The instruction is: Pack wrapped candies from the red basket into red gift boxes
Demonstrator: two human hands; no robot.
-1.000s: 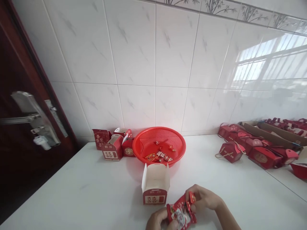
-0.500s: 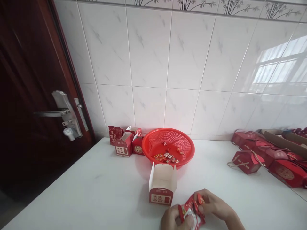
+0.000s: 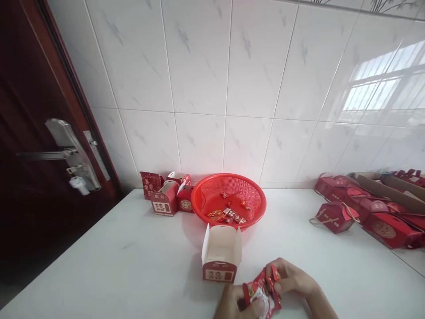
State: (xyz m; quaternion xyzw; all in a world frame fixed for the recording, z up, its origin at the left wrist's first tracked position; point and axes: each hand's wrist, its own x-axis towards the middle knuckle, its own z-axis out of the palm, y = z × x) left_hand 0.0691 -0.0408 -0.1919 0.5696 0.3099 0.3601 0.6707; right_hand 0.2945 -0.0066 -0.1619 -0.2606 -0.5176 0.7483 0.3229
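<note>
I watched the left hand and right hand, fingers closed on a red packet, just beside an open box. Within the second, only my view shifted noticeably, leaving the handling no further along. Whether the red piece at the right fingertips belonged to it, I couldn't tell.
</note>
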